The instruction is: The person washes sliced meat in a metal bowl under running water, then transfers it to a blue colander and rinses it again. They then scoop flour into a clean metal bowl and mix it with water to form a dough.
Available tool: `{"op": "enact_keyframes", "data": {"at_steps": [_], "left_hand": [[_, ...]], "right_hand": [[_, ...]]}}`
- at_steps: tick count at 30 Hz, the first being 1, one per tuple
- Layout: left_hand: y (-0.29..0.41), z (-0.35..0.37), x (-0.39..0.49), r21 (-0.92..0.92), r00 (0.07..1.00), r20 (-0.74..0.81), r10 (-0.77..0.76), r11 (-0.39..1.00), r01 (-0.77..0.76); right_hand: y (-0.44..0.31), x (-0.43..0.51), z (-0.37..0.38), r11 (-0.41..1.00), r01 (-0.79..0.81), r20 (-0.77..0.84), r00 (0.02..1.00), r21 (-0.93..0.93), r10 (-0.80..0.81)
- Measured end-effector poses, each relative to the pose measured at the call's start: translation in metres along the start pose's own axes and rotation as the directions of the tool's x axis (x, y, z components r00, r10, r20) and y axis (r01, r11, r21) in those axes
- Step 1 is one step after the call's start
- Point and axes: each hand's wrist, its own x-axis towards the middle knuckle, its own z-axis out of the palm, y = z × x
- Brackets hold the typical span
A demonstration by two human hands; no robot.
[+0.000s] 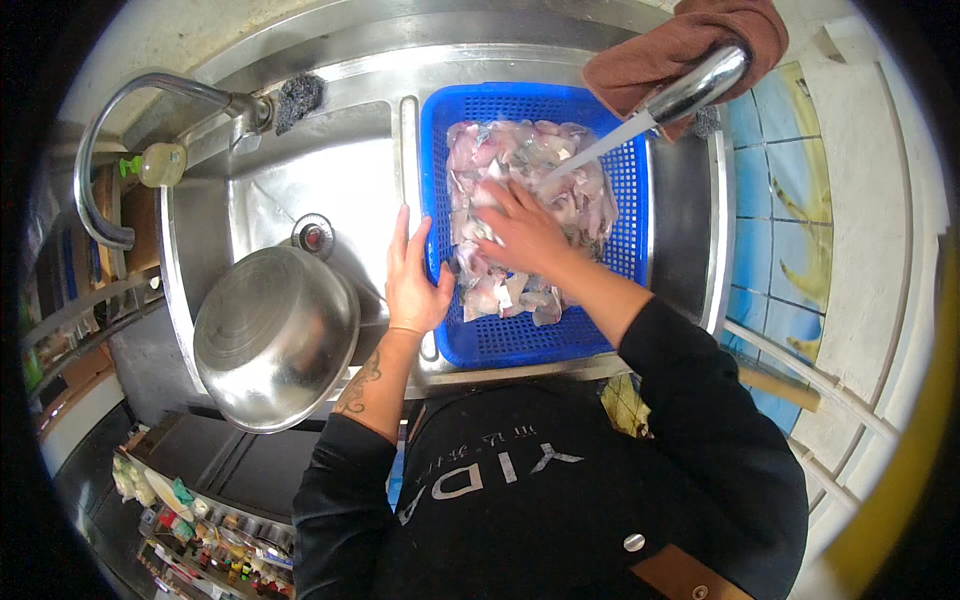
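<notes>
A blue plastic basket (626, 247) with perforated walls sits across the right side of a stainless steel sink. Raw, pale pink fish pieces (517, 146), some with grey skin, are heaped inside it. My left hand (418, 281) is at the basket's left rim, thumb over the edge and fingers along the outside. Among the fish, my right hand (525, 232) lies palm down with its fingers spread; the fingertips are partly hidden. Water (600, 146) streams from a chrome faucet (697, 84) at the upper right onto the fish, just beyond my right fingers.
An upturned steel bowl (274, 337) overlaps the front of the left basin (322, 172), near its drain (312, 235). A second curved faucet (94, 150), a soap bottle (163, 165) and a scouring pad (298, 101) are at left. A brown cloth (675, 45) hangs over the running faucet.
</notes>
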Motion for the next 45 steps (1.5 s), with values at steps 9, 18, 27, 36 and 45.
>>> {"op": "enact_keyframes", "data": {"at_steps": [9,18,27,36,45], "left_hand": [[-0.001,0.001,-0.001,-0.019,1.0,0.005,-0.021,1.0,0.021],[0.001,0.002,-0.001,0.008,1.0,0.006,-0.016,1.0,0.016],[0.0,0.001,-0.002,0.013,1.0,0.006,-0.018,1.0,0.018],[0.002,0.001,-0.004,-0.016,1.0,0.003,-0.007,1.0,0.007],[0.004,-0.001,0.0,0.086,0.999,0.005,0.036,0.996,-0.036]], "right_hand": [[0.064,0.002,-0.056,0.971,-0.186,-0.201,0.968,-0.15,0.154],[0.013,-0.001,-0.008,0.996,-0.066,0.065,0.996,0.063,0.062],[0.062,0.024,-0.051,0.973,-0.228,0.162,0.96,-0.02,0.228],[0.081,0.06,-0.063,0.626,-0.439,0.322,0.899,0.645,0.299],[0.08,0.06,-0.097,0.496,-0.393,0.221,0.902,0.774,0.37]]}}
